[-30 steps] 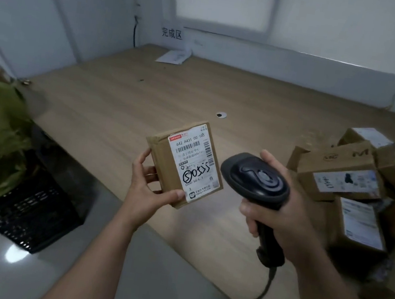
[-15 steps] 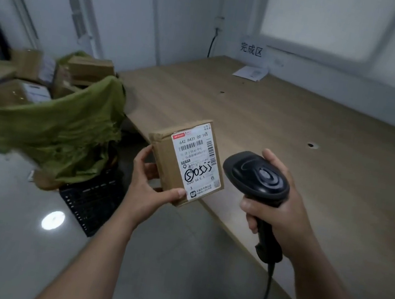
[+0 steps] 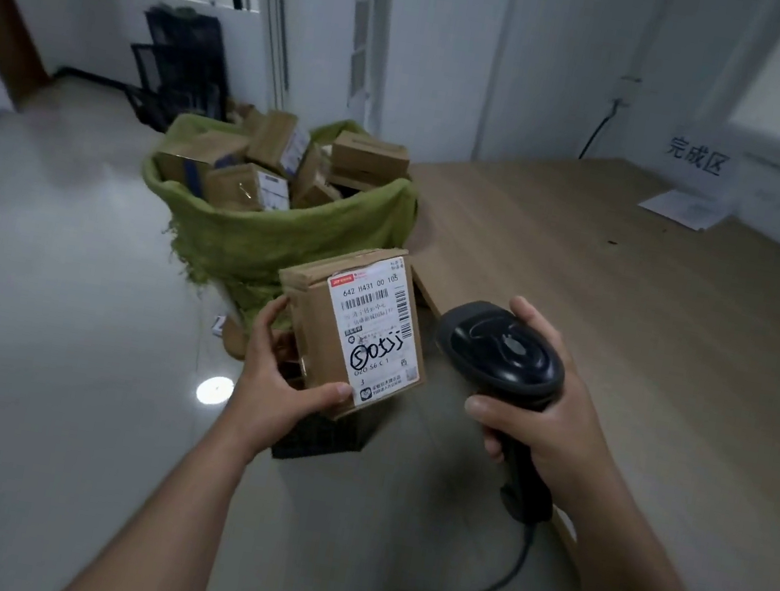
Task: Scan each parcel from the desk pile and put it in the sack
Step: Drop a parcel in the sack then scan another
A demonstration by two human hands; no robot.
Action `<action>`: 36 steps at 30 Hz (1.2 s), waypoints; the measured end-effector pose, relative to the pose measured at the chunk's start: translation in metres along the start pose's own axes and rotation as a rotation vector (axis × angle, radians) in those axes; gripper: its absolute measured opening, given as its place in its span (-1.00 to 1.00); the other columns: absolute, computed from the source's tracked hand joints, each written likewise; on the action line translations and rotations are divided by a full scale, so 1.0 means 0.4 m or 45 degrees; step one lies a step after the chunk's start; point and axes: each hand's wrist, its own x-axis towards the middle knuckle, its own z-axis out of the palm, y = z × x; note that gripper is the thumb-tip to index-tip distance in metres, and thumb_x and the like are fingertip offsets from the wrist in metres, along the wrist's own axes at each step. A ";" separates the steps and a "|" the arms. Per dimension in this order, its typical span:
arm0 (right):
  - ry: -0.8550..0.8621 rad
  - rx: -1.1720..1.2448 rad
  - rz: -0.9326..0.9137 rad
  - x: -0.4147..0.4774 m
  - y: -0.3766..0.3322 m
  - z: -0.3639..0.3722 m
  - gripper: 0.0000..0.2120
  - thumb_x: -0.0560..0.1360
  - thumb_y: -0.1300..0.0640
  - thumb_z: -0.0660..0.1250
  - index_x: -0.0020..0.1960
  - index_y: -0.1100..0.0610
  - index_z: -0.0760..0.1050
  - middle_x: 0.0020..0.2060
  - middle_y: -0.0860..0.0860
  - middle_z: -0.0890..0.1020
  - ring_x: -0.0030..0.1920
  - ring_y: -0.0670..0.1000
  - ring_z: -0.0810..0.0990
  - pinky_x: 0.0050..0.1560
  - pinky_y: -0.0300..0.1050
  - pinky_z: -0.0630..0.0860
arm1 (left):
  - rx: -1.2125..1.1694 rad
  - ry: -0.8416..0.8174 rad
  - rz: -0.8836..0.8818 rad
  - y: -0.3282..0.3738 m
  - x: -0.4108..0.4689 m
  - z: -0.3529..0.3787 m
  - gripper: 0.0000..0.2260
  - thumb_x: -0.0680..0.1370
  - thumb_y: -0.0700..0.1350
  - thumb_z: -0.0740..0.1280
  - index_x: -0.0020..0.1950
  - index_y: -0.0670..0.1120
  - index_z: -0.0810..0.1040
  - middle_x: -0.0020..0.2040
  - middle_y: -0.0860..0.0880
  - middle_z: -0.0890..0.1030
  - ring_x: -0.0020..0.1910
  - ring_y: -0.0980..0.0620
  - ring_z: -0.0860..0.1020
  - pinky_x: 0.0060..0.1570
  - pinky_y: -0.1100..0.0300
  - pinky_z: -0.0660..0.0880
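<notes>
Nearest us, a dark cable [image 3: 516, 565] hangs from the scanner [image 3: 504, 349]. The fingers [image 3: 487, 408] of our right hand [image 3: 548, 425] are wrapped tight around its handle, and its black head rises above them. Just left of those fingers, our left hand [image 3: 279, 382] grips 1 parcel [image 3: 316, 329], thumb pressed on its lower front edge and fingers [image 3: 269, 322] curled behind its left side. We hold this brown box upright in the air, just beside the scanner head, with its white label [image 3: 372, 328] facing us. Below the left fingers a black crate [image 3: 319, 440] sits on the floor. Beyond them stands the open green sack [image 3: 284, 237], heaped with brown boxes [image 3: 252, 186], against the table [image 3: 631, 308] corner. Beyond the right fingers the wooden table stretches to a white sheet [image 3: 685, 209] near the wall.
</notes>
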 end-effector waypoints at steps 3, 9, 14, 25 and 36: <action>-0.069 0.026 -0.020 0.093 0.019 0.021 -0.13 0.15 0.33 0.49 0.37 -0.16 0.34 0.09 0.06 0.64 -0.52 0.08 0.47 -0.55 -0.12 0.46 | 0.053 0.077 -0.041 -0.016 0.062 -0.033 -0.01 0.04 0.25 0.56 0.32 0.46 0.05 0.36 -0.04 0.38 0.27 -0.03 0.47 0.22 -0.12 0.49; -0.148 0.026 -0.041 0.310 0.040 0.003 -0.11 0.25 0.53 0.47 0.39 -0.10 0.31 0.14 0.04 0.59 -0.49 -0.01 0.51 -0.55 -0.15 0.48 | 0.127 0.233 -0.029 -0.037 0.264 -0.032 0.00 0.03 0.24 0.56 0.33 0.46 0.06 0.41 -0.08 0.33 0.32 -0.04 0.42 0.27 -0.19 0.45; -0.181 -0.004 -0.038 0.506 0.046 -0.058 -0.08 0.21 0.40 0.56 0.38 -0.19 0.31 0.16 0.04 0.59 -0.45 0.04 0.53 -0.51 -0.11 0.50 | 0.184 0.326 0.058 -0.015 0.505 0.002 0.02 0.22 -0.08 0.67 0.45 0.28 0.08 0.44 -0.07 0.28 0.32 -0.02 0.38 0.30 -0.17 0.41; -0.285 -0.030 0.008 0.778 0.068 -0.083 -0.05 0.11 0.12 0.58 0.40 -0.26 0.30 0.16 0.05 0.59 -0.44 0.15 0.52 -0.46 -0.06 0.53 | 0.375 0.633 0.100 -0.001 0.811 -0.047 0.00 0.30 -0.12 0.61 0.53 0.12 0.01 0.49 -0.11 0.11 0.45 -0.13 0.23 0.42 -0.18 0.25; -0.136 -0.096 0.044 0.847 0.080 0.004 -0.14 0.20 0.31 0.51 0.34 -0.26 0.29 0.12 0.08 0.59 -0.42 0.05 0.55 -0.47 -0.12 0.51 | 0.604 0.395 0.030 -0.068 1.010 -0.088 0.01 0.33 -0.15 0.58 0.55 0.13 -0.03 0.47 -0.19 0.12 0.45 -0.17 0.18 0.38 -0.12 0.24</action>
